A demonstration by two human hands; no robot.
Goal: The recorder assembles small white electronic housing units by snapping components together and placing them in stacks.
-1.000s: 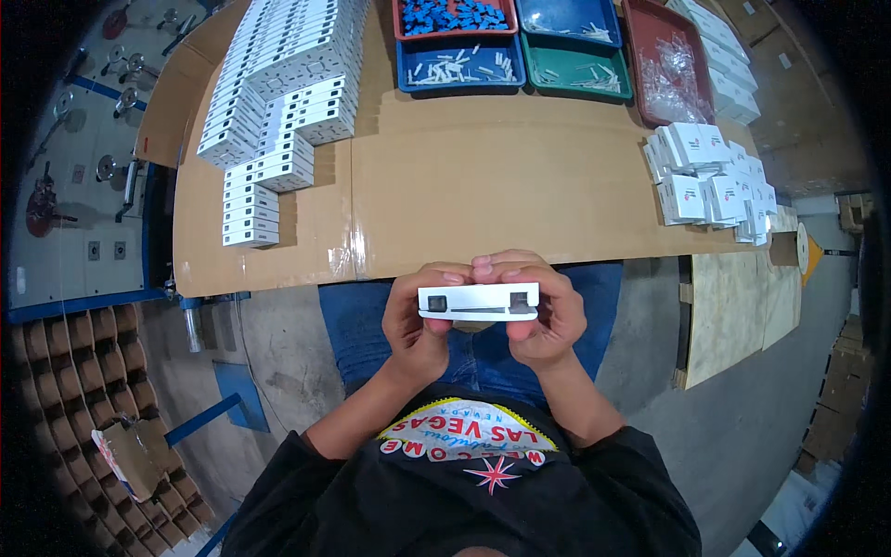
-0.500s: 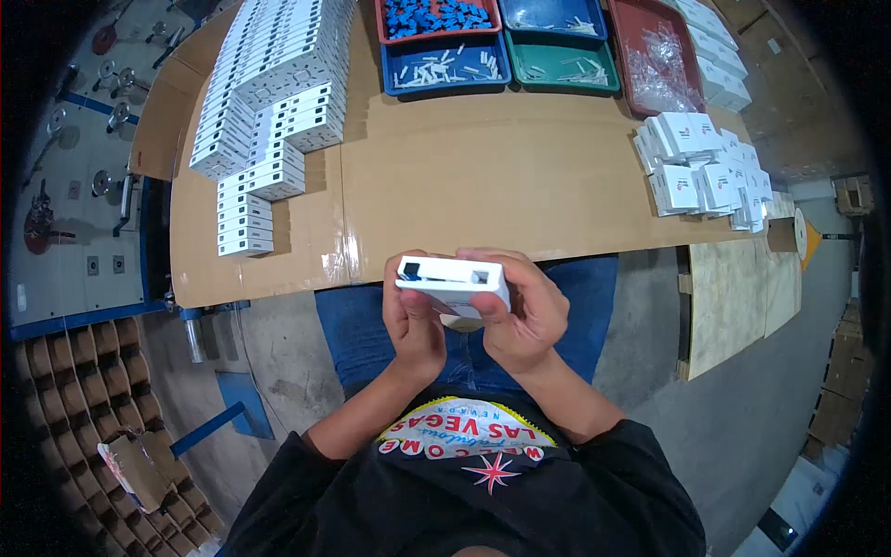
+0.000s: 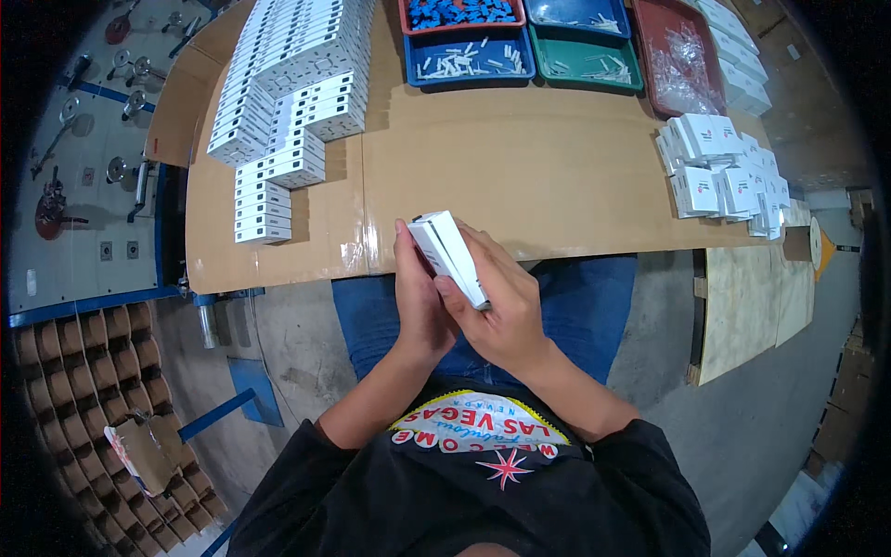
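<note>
1. My right hand [image 3: 501, 302] grips a white case [image 3: 451, 255], thumb on its near side, forearm angled in from near right.
2. My left hand [image 3: 422, 297] cups the case's left side (whether it grips, I cannot tell).
3. The case slants between my hands, far end leftward.
4. Far trays: red [image 3: 464, 31] with blue pieces; blue [image 3: 469, 84] and green [image 3: 589, 85] with white pieces; dark-red [image 3: 661, 23], rightmost, with clear plastic.
</note>
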